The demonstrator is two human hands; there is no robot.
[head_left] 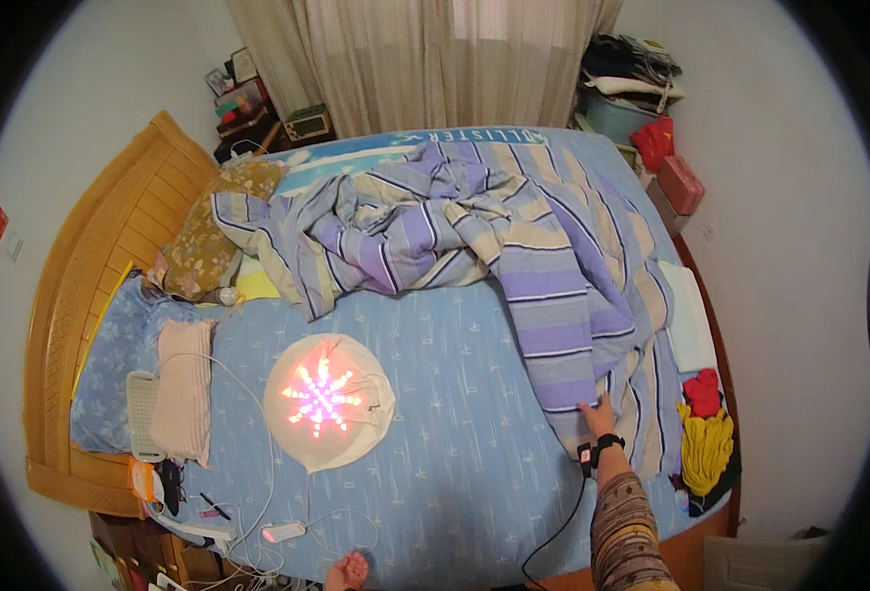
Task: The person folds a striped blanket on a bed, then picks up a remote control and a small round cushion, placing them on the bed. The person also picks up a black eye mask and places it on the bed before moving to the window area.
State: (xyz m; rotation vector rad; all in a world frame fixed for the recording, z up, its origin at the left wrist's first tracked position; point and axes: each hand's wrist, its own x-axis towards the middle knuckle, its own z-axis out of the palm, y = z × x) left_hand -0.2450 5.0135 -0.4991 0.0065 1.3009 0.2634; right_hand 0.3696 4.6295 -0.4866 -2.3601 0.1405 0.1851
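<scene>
A striped purple, grey and beige quilt (553,286) lies bunched across the far half of the bed, with one part trailing toward me on the right. My right hand (600,419) is at the near end of that part, its fingers closed on the fabric. A black band with a small cabled device sits on that wrist. At the lower edge, my left hand (347,570) is loosely curled, and I see nothing in it. On the blue patterned sheet (435,394) to its upper left rests a round, pale cloth-covered pad (287,433) with glowing pink-red lights.
A white cable joins the pad to a small controller (284,532). Pillows (184,394) line the wooden headboard (90,286) at left. Red cloth (702,392) and yellow cloth (708,448) lie at the bed's right edge. A black cable (558,532) hangs from my right wrist.
</scene>
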